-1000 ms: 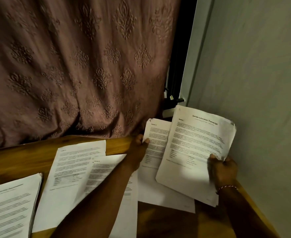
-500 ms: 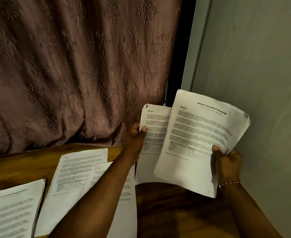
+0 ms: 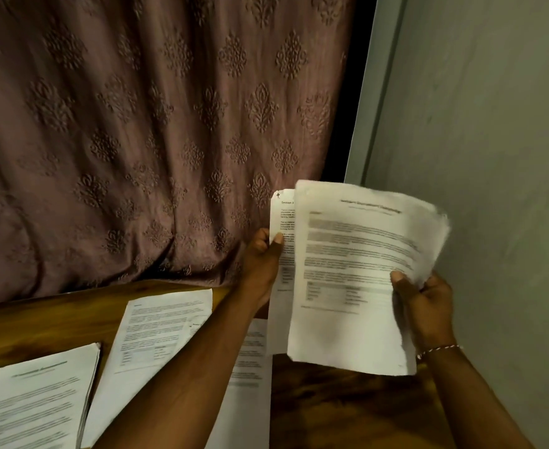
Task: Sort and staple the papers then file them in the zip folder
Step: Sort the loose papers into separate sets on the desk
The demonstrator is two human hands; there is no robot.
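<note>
Two lots of paper are up off the counter (image 3: pixel 347 403), one in each of the hands. The left hand (image 3: pixel 262 257), at 9 o'clock of the raised papers, pinches a single page (image 3: pixel 285 218) by its left edge, with the thumb on the printed face and the fingers curled behind. The right hand (image 3: pixel 428 306), at 4 o'clock of them, grips a bundle (image 3: pixel 357 254) near its lower right edge, thumb on top. That edge looks layered, so it is likely several sheets, though blur hides the count. The bundle sits in front of the page and covers its right part.

On the counter a stack (image 3: pixel 33 400) lies at 8 o'clock of the view. Two loose sheets (image 3: pixel 160 322) lie toward 7 o'clock, one partly under the left forearm.

This looks like the sorting step, with page and bundle held side by side to compare or merge. The page is headed "Section 3", so the next move calls for checking the order, slipping the page into its place and squaring the edges. Neither stapler nor folder is in view — both must be found before fastening or filing.
</note>
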